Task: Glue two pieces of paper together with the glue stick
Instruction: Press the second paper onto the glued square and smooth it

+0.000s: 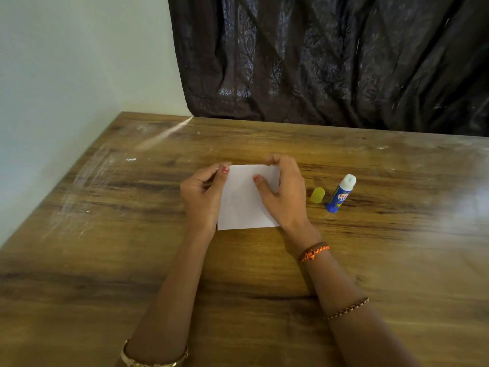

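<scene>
A white paper (247, 200) is seen lying flat on a scuffed wooden table (111, 234), pinched at its far corners by both hands. The left hand (202, 197) is closed on the far-left corner, thumb on top and curled fingers behind the edge; whether one sheet or two lie there cannot be told. The right hand (284, 193) is closed on the far-right corner, its thumb pressed onto the sheet's top face and the near-right edge hidden under the palm. Just right of the right fingers a yellow cap (317, 194) is laid on the table, and beside it, further right, an uncapped blue glue stick (340, 193) lies tilted, white tip away. On its label only "fev" and "sti" can be read. A dark curtain (330, 59) hangs beyond the fingers, a pale wall (66, 62) to their left.
</scene>
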